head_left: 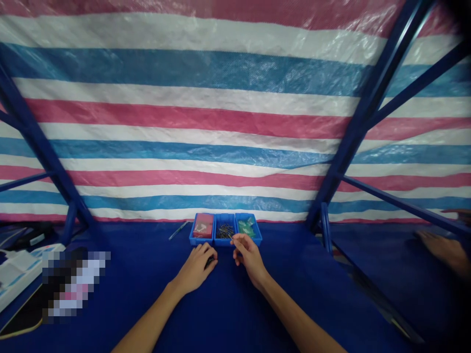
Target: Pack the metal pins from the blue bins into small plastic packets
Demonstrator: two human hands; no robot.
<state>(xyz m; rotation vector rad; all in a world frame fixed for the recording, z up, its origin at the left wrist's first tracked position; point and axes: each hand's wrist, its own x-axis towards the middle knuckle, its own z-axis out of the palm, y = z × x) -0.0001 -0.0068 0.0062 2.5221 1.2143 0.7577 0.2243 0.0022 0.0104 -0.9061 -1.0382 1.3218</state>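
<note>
Head view: three blue bins are set side by side at the far side of the blue table (235, 318), by the striped sheet (206, 181). Slender dark metal pieces (224, 230) are heaped in the middle bin (222, 242); pinkish-red material is seen in the left bin (201, 241), and green material with pale pieces in the right bin (257, 241).

The right hand (250, 255) is raised at the near edge of the middle and right bins, its thumb and index finger pinched together; a slim piece (232, 238) appears to be held at their tips. The left hand (195, 268) is curled on the table just in front of the left bin, with a small dark item (210, 260) held between thumb and fingers; what it is cannot be told.

With so fine a pinch, the slim piece could be rolled out or dropped into the wrong bin, as the bins are set so close. If several pieces are caught together in the heap, extras could be dragged over the rim. The small dark item could be let slip if the curled fingers are loosened, and its fall might be hidden by the palm. A light bin could be shoved by a knuckle.
</note>
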